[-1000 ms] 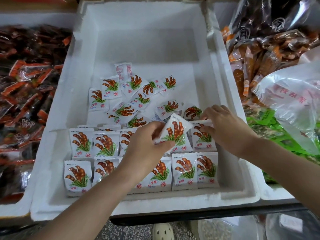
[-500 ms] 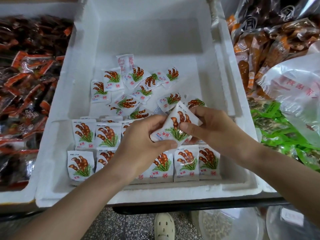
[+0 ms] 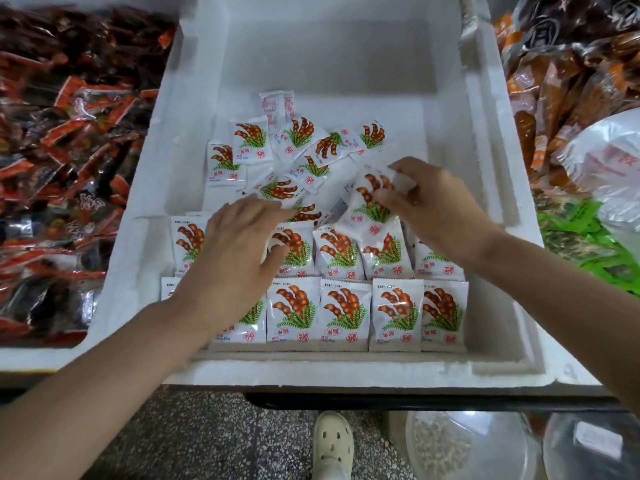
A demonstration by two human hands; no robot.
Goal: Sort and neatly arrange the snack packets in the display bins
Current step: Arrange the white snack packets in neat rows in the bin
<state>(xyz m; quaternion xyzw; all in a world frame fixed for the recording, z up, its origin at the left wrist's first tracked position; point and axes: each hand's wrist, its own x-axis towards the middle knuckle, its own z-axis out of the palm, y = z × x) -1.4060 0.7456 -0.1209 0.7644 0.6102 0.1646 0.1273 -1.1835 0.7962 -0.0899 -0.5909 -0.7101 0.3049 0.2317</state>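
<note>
A white foam bin (image 3: 485,209) holds small white snack packets printed with brown pods and green leaves. Two neat rows of packets (image 3: 346,313) stand along its near side. Several loose packets (image 3: 298,147) lie jumbled in the middle. My right hand (image 3: 433,206) pinches one packet (image 3: 370,202) by its top edge, tilted above the right end of the back row. My left hand (image 3: 239,251) lies flat with spread, straight fingers over the left part of the back row, holding nothing.
A bin of dark red and orange wrapped snacks (image 3: 59,161) sits to the left. Orange packets (image 3: 568,84), a white plastic bag (image 3: 609,157) and green packets (image 3: 588,244) fill the right. Below the shelf edge are a speckled floor and a pale shoe (image 3: 332,445).
My left hand has let go of the packet and moved left, flat over the back row. My right hand now holds that packet alone, farther right and back.
</note>
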